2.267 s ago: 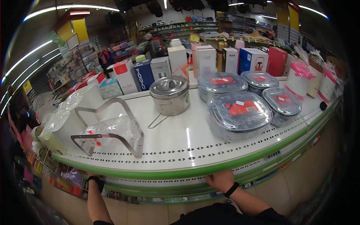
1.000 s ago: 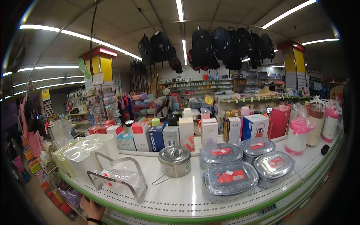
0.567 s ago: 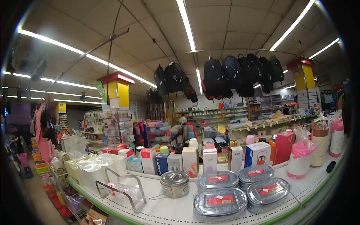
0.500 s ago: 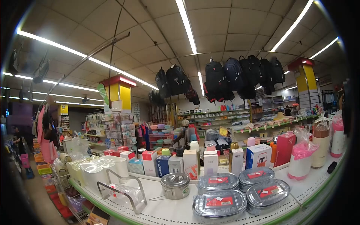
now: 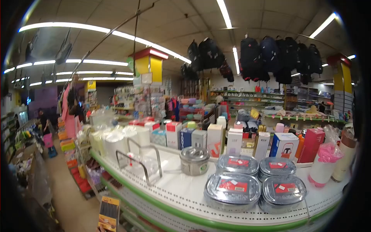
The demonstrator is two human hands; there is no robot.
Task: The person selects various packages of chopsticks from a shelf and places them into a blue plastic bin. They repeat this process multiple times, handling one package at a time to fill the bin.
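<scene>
At the bottom left, fingertips of my left hand [image 5: 101, 229] curl at the lower edge of a flat orange-and-black package [image 5: 109, 213], closed on it; most of the hand is cut off by the frame. Dark upright strips show in the package's upper part. It is held beside the green edge of a white shelf. My right hand is out of view. On the shelf nearest me stand a round steel lidded pot [image 5: 194, 160] and several steel lunch boxes [image 5: 232, 191] with red labels. A bent metal rack [image 5: 148, 166] sits left of the pot.
A row of boxed bottles and cups, among them a blue-and-white box [image 5: 284, 145], lines the shelf's back. Pink-and-white flasks [image 5: 324, 166] stand at the right. An aisle [image 5: 63, 174] runs along the left, with a person [image 5: 43, 120] farther down. Backpacks [image 5: 251, 56] hang overhead.
My view has turned left and tilted down, so the shop has shifted right and upward. The orange-and-black package shows more fully, with fingertips at its lower edge.
</scene>
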